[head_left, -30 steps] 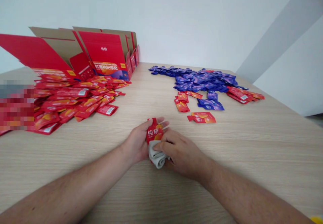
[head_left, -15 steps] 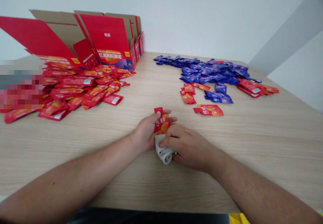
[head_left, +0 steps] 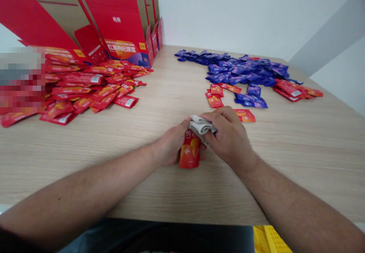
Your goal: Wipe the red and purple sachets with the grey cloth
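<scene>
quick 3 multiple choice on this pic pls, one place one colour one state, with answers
1. Where does the open red carton stand on the wooden table?
A. At the near edge
B. At the far left
C. At the far right

2. What colour is the cloth under the right hand?
A. Red
B. Blue
C. Pale grey

3. What is the left hand doing with the red sachet?
A. Pushing it into the carton
B. Gripping it
C. Resting beside it, not touching it

1. B: the carton stands behind the heap of red sachets.
2. C: the cloth shows pale grey at the right hand.
3. B: the hand closes round the sachet, with its lower end showing below.
</scene>
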Available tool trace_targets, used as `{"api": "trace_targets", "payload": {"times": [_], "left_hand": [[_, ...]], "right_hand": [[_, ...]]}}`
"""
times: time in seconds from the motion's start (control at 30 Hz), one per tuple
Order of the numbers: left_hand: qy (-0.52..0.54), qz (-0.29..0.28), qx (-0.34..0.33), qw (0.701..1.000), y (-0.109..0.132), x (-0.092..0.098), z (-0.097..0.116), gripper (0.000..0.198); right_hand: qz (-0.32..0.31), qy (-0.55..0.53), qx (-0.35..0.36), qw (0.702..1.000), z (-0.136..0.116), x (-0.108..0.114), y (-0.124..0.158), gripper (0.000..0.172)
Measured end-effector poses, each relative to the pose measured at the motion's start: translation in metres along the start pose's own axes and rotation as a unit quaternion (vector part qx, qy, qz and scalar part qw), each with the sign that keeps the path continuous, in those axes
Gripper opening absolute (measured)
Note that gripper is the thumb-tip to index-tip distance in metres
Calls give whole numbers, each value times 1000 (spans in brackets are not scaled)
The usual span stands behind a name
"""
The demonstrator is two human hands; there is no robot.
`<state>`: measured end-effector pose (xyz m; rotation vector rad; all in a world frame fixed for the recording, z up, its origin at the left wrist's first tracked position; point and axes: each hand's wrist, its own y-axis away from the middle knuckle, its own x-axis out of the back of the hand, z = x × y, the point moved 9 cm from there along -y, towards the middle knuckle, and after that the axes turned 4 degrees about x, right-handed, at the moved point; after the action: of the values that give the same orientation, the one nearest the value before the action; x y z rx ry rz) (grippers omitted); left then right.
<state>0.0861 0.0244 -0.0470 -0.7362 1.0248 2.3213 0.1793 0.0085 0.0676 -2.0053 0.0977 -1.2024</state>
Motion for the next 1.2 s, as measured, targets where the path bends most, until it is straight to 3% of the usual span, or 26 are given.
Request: {"api": "trace_targets", "payload": {"times": [0.13,0.23,0.33,0.47,0.57,0.8,0.93,1.03,1.2], "left_hand": [[-17,0,17,1000,6,1,5,59],[3,6,9,1000,9,3,11,52],[-3,13,-36,999,9,5,21,43],[-53,27,-116,991,11,8,34,55],[-103,39,-133,985,11,9,34,58],[-99,91,-166,977,4,17,36,37],[-88,119,-152,977,3,18,35,21],[-43,124,-143,981,3,17,36,16],[-22,162,-125,979,3,26,36,19]], "right_hand": [[30,4,-7,1000,2,9,-1,21],[54,5,-22,998,10,18,-2,16],[75,-4,-43,996,19,26,-3,13],[86,-6,-57,995,22,32,-3,12],[76,-7,-42,996,14,30,-3,13],[71,-18,-28,997,8,32,-4,16],[60,-12,-3,998,2,30,-4,18],[20,-10,53,998,-12,13,0,23],[-199,-40,163,966,-48,-35,17,20]]}}
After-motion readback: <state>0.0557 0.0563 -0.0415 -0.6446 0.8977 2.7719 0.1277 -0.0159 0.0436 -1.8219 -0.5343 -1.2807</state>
